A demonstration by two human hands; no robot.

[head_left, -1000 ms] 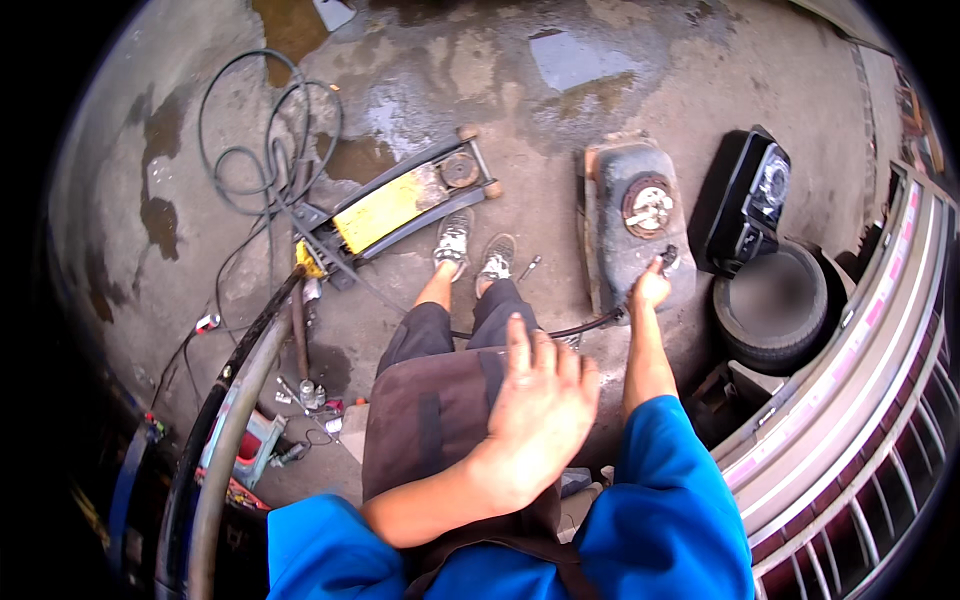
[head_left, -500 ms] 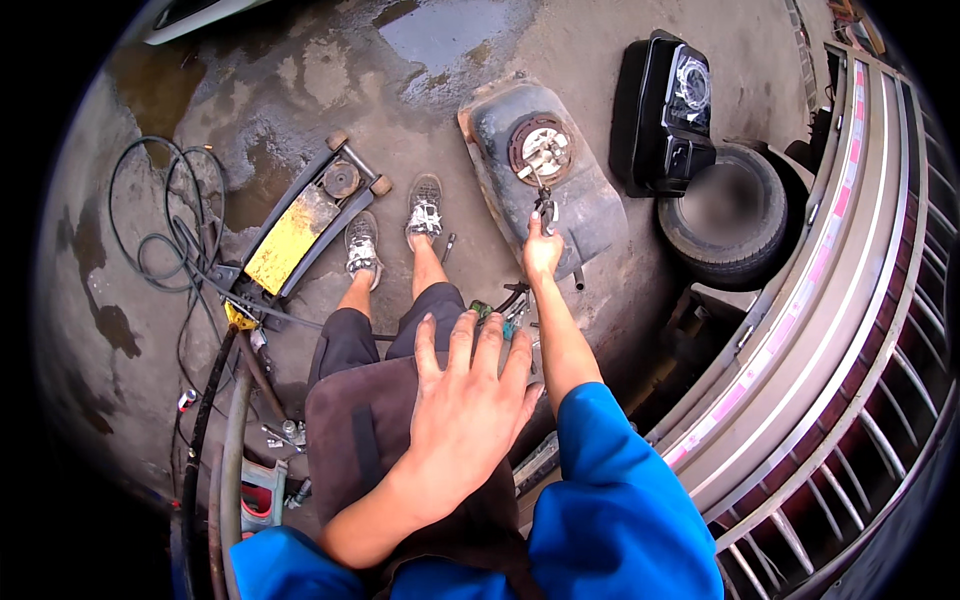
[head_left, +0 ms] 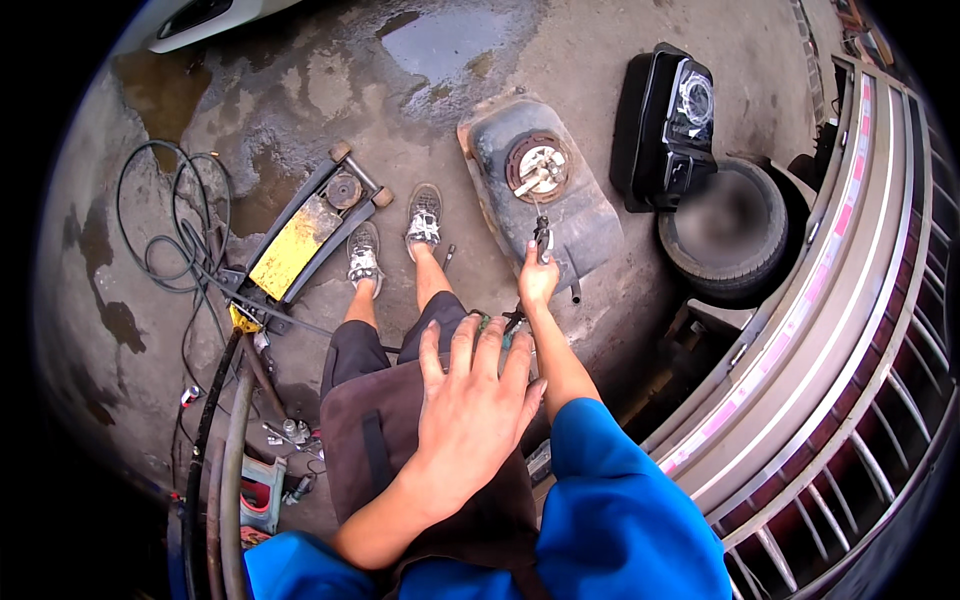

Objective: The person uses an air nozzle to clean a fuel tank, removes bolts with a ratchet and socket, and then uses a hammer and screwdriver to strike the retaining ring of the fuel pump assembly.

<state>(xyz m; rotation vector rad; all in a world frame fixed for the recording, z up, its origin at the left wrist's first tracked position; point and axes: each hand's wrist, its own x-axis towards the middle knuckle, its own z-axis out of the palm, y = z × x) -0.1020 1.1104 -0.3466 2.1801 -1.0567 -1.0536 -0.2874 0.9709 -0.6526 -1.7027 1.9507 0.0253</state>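
Note:
In my right hand (head_left: pixel 538 282) is a black and silver blow gun (head_left: pixel 543 236), fingers wrapped round its handle, nozzle pointing away from me. Just beyond the nozzle is a pale round fitting (head_left: pixel 538 172) in a rusty ring, set in the top of a dirty grey fuel tank (head_left: pixel 592 215) on the ground. The space between nozzle and fitting is small, with a faint pale streak in it. My left hand (head_left: pixel 470 410) hovers over my lap, back upward, fingers spread and holding nothing. Behind its fingertips, dark and green hose parts (head_left: pixel 514 322) are partly hidden.
A yellow and black floor jack (head_left: pixel 295 240) stands left of my feet, beside a coiled hose (head_left: pixel 160 240). To the right are a new black tank (head_left: pixel 640 135), a tyre (head_left: pixel 735 270) and a slatted vehicle bed (head_left: pixel 800 370). Wet patches (head_left: pixel 440 45) mark the concrete.
My right hand and the blow gun have drawn back slightly toward me, opening a gap from the fitting. The whole view has shifted a little. My left hand keeps its spread pose.

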